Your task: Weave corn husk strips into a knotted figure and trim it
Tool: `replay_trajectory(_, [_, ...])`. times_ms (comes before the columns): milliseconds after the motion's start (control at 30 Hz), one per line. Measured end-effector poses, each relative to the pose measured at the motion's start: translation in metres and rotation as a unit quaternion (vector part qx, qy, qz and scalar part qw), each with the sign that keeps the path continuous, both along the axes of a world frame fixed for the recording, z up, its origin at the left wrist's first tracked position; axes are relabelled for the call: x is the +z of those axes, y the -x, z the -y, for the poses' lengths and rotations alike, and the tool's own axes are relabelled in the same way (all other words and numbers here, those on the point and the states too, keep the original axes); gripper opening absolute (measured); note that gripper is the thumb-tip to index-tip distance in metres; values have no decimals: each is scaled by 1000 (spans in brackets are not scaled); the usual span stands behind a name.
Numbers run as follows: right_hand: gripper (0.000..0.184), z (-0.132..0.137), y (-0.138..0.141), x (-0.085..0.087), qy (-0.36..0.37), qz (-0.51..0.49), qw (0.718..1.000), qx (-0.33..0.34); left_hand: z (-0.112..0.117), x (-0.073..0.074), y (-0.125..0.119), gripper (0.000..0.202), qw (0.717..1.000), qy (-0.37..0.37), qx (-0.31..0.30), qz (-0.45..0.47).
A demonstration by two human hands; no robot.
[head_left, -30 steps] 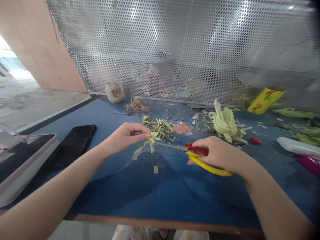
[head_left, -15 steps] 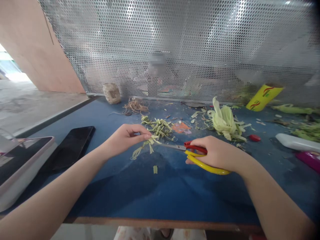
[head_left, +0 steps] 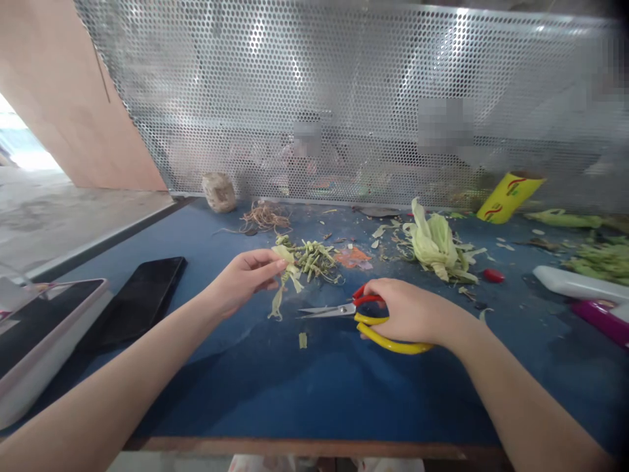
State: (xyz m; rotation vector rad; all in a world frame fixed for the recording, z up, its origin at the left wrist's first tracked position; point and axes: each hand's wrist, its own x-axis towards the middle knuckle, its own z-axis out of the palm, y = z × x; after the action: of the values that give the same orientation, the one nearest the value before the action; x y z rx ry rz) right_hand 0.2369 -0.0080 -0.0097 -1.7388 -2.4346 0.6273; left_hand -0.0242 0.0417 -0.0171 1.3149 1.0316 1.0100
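Between the thumb and fingers of my left hand [head_left: 250, 276] is a pale green strip of husk [head_left: 291, 270], its split ends hanging down. Scissors [head_left: 344, 311] with one red and one yellow handle are in my right hand [head_left: 410, 311]. Their blades point left, slightly parted, below the strip and apart from it. Just behind my left hand lies a pile of small knotted green pieces [head_left: 314, 259]. A short cut scrap [head_left: 303, 340] rests on the blue table in front of the blades.
A husk bundle [head_left: 435, 242] stands back right, near a yellow tube [head_left: 511, 196] and a red cap [head_left: 493, 275]. Brown twine [head_left: 265, 216] and a pale block [head_left: 219, 192] sit back left. A black phone [head_left: 142, 292] lies left. Perforated metal sheet [head_left: 344, 85] rises behind the table [head_left: 304, 400].
The scissors have drawn down and away from the husk strip, and their blades now show fully. My left hand has shifted slightly left with the strip.
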Motion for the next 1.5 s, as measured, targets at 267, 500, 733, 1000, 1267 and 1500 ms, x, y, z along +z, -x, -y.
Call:
replay_trajectory(267, [42, 6, 7, -3, -24, -3, 999, 27, 13, 0, -13, 23, 993, 87, -35, 73])
replay_trajectory(500, [40, 10, 12, 7, -98, 3, 994, -58, 14, 16, 1, 25, 996, 28, -18, 84])
replay_trajectory(733, [28, 13, 6, 7, 7, -43, 999, -15, 11, 26, 17, 17, 999, -30, -17, 41])
replay_trajectory(1000, [40, 11, 7, 2, 36, -80, 996, 5, 7, 23, 19, 18, 995, -40, -81, -39])
replay_trajectory(1267, [41, 11, 1, 5, 39, -53, 998, -3, 7, 29, 21, 15, 986, -90, -104, -92])
replay_trajectory(1500, [43, 10, 1, 6, 42, -56, 998, 0, 7, 25, 19, 11, 984, -88, -116, -99])
